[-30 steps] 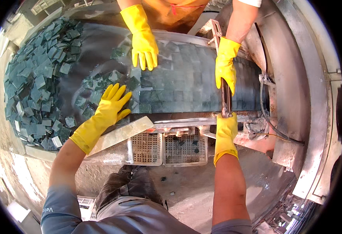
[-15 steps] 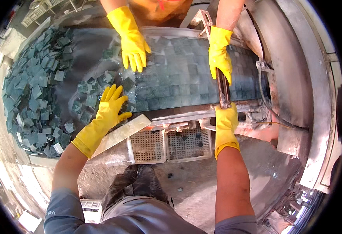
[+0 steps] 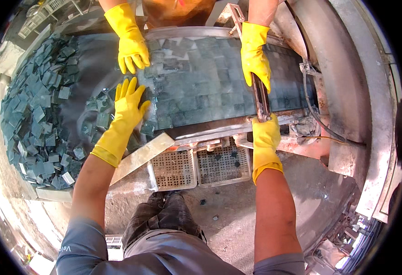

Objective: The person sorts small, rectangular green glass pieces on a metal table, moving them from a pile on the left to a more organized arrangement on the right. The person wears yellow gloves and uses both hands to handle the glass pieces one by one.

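Note:
My left hand (image 3: pixel 128 107), in a yellow rubber glove, lies with fingers spread on loose dark green square tiles (image 3: pixel 103 120) at the left of the wet belt. Gloved the same way, my right hand (image 3: pixel 266 140) is closed around the near end of a metal bar (image 3: pixel 259 98) that crosses the tile rows (image 3: pixel 210 85). A co-worker's yellow-gloved hand (image 3: pixel 255 57) is on the far part of that bar. The co-worker's other gloved hand (image 3: pixel 133 49) rests on the surface just beyond my left fingertips.
A big heap of square tiles (image 3: pixel 38 114) covers the far left. Along the near edge lies a pale board (image 3: pixel 141 158), with two perforated plastic crates (image 3: pixel 173 169) below. A hose (image 3: pixel 307 96) and a curved metal housing (image 3: pixel 348 82) stand at the right.
My left hand has slid away from me over the loose tiles. The co-worker's hand opposite it has shifted left. My right hand stays on the bar.

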`<state>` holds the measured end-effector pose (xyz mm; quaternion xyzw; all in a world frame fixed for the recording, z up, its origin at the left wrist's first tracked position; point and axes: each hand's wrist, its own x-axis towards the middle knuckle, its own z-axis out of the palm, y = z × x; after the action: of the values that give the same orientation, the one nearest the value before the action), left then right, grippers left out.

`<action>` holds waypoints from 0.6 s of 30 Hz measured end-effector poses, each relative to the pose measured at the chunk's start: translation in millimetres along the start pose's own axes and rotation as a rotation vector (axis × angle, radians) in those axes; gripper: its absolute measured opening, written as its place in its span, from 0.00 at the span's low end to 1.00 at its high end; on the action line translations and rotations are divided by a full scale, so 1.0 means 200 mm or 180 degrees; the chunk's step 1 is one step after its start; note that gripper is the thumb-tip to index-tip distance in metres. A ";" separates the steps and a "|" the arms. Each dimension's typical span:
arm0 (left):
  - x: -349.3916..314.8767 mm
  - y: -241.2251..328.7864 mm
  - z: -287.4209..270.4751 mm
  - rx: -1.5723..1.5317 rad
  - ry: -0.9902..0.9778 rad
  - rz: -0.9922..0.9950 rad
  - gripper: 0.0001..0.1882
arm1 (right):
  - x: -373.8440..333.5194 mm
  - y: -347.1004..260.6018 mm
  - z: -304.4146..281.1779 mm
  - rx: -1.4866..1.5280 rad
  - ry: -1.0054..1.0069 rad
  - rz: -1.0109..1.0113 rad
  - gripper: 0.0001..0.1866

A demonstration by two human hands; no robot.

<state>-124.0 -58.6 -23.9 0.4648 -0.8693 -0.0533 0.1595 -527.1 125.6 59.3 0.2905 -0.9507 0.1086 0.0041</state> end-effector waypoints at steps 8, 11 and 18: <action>-0.04 -0.11 -0.21 -0.0457 -0.1065 0.0876 0.37 | 0.01 0.04 0.00 -0.0100 -0.0239 0.0154 0.37; -0.08 0.01 -0.32 -0.0622 -0.1279 0.0948 0.45 | 0.02 0.03 -0.02 -0.0049 -0.0303 0.0211 0.36; -0.17 0.00 -0.22 -0.0230 -0.0863 0.0841 0.50 | 0.00 -0.02 -0.06 -0.0069 -0.0400 0.0274 0.36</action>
<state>-92.8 -27.5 10.1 0.3292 -0.9338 -0.1252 0.0632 -525.7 124.5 71.3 0.2554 -0.9618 0.0799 -0.0571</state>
